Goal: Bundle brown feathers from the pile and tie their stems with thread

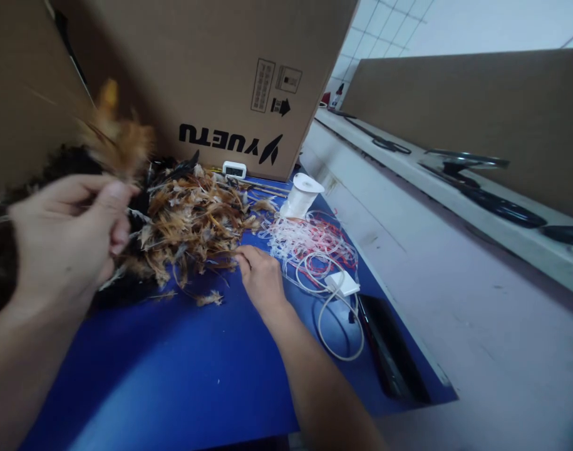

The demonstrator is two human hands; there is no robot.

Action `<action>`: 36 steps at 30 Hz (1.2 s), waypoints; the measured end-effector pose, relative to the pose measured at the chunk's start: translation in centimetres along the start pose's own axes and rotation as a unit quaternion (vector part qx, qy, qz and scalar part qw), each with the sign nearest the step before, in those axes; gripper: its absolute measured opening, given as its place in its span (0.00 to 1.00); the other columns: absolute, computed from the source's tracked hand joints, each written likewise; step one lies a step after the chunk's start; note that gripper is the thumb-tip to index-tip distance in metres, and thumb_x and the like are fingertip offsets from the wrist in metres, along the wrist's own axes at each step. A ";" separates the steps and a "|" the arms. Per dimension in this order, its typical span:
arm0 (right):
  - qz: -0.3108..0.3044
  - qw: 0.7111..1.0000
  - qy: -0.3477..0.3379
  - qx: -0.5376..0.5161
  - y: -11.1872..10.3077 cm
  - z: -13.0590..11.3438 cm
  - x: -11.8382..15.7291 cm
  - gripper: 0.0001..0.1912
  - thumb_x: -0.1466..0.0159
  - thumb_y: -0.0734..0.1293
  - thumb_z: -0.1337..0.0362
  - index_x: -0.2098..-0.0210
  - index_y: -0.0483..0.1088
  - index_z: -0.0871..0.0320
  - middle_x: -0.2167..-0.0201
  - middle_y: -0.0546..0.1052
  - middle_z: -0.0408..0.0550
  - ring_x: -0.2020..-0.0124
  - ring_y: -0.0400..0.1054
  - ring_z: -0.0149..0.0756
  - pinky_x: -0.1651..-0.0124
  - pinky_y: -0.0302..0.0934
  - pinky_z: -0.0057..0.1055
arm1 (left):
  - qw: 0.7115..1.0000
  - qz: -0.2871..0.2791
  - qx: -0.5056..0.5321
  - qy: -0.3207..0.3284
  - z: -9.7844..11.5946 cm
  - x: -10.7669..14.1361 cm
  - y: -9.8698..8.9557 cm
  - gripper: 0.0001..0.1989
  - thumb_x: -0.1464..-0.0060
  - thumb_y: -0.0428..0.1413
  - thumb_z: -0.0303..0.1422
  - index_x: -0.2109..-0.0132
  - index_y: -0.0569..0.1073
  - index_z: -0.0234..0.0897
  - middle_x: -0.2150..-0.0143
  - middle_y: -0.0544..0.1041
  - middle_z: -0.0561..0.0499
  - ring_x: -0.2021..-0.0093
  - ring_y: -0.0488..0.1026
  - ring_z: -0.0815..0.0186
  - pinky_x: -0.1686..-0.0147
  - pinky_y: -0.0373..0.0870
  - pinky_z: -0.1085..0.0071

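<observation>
My left hand (74,225) is raised at the left, thumb and fingers pinched on the base of a small bunch of brown feathers (121,141), its tips fanned upward and somewhat blurred. A heap of loose brown feathers (192,213) lies on the blue table top (183,369), with black feathers (74,160) beside and behind it. At the heap's right edge, my right hand (260,279) is low over the table, its fingertips pinched together against the feathers. One thin feather seems to be between them, though the fingers partly hide it.
Right of the heap are a spool of white ribbon (300,197), tangled white and red strings (309,241), a white charger (342,283) with a coiled cable and a black phone (392,351). Behind stand a large cardboard box (211,69) and a small digital display (234,170). Scissors (483,194) lie on the right ledge.
</observation>
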State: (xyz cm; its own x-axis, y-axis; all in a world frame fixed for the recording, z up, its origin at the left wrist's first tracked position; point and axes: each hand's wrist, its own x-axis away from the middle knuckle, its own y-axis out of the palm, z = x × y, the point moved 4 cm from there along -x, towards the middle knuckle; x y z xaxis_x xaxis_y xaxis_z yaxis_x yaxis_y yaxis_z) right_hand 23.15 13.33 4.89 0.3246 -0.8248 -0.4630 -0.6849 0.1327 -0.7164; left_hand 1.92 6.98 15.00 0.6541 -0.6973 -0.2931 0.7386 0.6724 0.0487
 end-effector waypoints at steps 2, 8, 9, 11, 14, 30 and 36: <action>0.003 1.000 -0.026 -0.016 -0.3 -0.5 0.1 0.08 0.35 0.61 0.69 0.63 0.71 0.55 0.66 0.76 0.47 0.62 0.70 0.36 0.57 0.62 0.30 | 0.991 -0.123 0.057 -0.013 -1.4 1.1 1.9 0.05 0.50 0.60 0.30 0.69 0.73 0.32 0.88 0.63 0.60 0.90 0.56 0.78 0.91 0.51 0.83; -0.009 0.997 -0.021 -0.073 -0.6 -1.2 0.2 0.09 0.36 0.61 0.69 0.65 0.73 0.55 0.66 0.76 0.46 0.62 0.70 0.34 0.56 0.62 0.29 | 0.925 -0.337 0.079 -0.158 -8.7 4.1 5.4 0.09 0.52 0.62 0.36 0.70 0.73 0.34 0.84 0.69 0.56 0.87 0.63 0.73 0.87 0.61 0.78; -0.002 0.996 -0.016 -0.093 -0.6 -1.2 0.2 0.09 0.37 0.61 0.69 0.65 0.74 0.55 0.65 0.76 0.46 0.62 0.70 0.34 0.55 0.62 0.30 | 0.913 -0.361 0.078 -0.171 -9.5 4.5 5.7 0.10 0.52 0.62 0.37 0.70 0.73 0.34 0.84 0.69 0.56 0.86 0.64 0.73 0.85 0.63 0.77; 0.010 0.991 -0.001 -0.136 -0.6 -1.0 0.0 0.09 0.38 0.61 0.70 0.66 0.74 0.55 0.64 0.77 0.46 0.61 0.70 0.34 0.54 0.62 0.30 | 0.896 -0.395 0.069 -0.191 -10.6 5.0 6.1 0.10 0.50 0.60 0.37 0.69 0.73 0.34 0.82 0.71 0.55 0.84 0.66 0.72 0.81 0.66 0.76; 0.013 0.978 0.053 -0.201 -0.3 -0.5 -0.2 0.07 0.42 0.63 0.70 0.70 0.73 0.57 0.68 0.76 0.45 0.65 0.70 0.34 0.59 0.63 0.30 | 0.890 -0.402 0.066 -0.204 -11.2 5.1 6.2 0.11 0.49 0.60 0.38 0.69 0.72 0.34 0.81 0.72 0.55 0.81 0.68 0.72 0.78 0.67 0.76; 0.061 0.841 0.258 -0.472 -0.9 1.7 -0.6 0.07 0.48 0.70 0.63 0.71 0.73 0.59 0.80 0.71 0.39 0.81 0.59 0.25 0.76 0.52 0.25 | 0.952 -0.257 0.075 -0.147 -11.2 3.5 5.3 0.10 0.52 0.62 0.37 0.68 0.75 0.33 0.74 0.74 0.52 0.82 0.68 0.72 0.82 0.67 0.75; 0.022 0.780 0.278 -0.560 -0.7 0.4 -0.2 0.08 0.49 0.72 0.63 0.71 0.74 0.59 0.81 0.68 0.38 0.80 0.58 0.25 0.76 0.53 0.25 | 0.958 -0.238 0.098 -0.129 -9.7 4.2 5.3 0.09 0.50 0.60 0.37 0.67 0.74 0.35 0.81 0.68 0.57 0.85 0.62 0.75 0.87 0.59 0.79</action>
State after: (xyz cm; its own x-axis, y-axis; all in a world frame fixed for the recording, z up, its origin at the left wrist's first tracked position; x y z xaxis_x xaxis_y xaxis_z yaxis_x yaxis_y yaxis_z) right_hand 23.86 13.59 5.25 0.1643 -0.9853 0.0465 -0.9291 -0.1387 0.3428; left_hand 7.00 10.00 4.74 0.2351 -0.9685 -0.0818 0.9630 0.2207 0.1547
